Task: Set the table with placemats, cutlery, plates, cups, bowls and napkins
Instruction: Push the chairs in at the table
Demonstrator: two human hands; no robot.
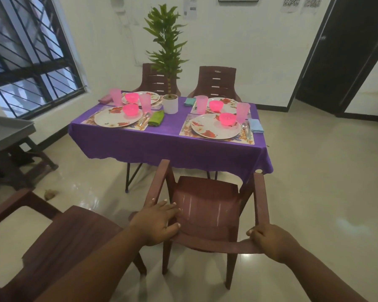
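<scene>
A table under a purple cloth (162, 140) carries several place settings. Each has a floral placemat (184, 130), a flowered plate (207, 131), a pink bowl (227, 119), a pink cup (242, 112), cutlery (244, 128) and a folded napkin (256, 125). A green napkin (156, 117) lies by the near left plate (111, 119). In front of the table stands a brown plastic chair (205, 205). My left hand (157, 223) grips the left end of its backrest. My right hand (268, 239) grips the right end of the backrest.
A potted plant (170, 104) stands mid-table. Two brown chairs (216, 81) sit at the far side. A second chair (59, 240) is near my left arm. A grey tray on a stool (4, 129) is at left. A dark door (345, 55) is at right.
</scene>
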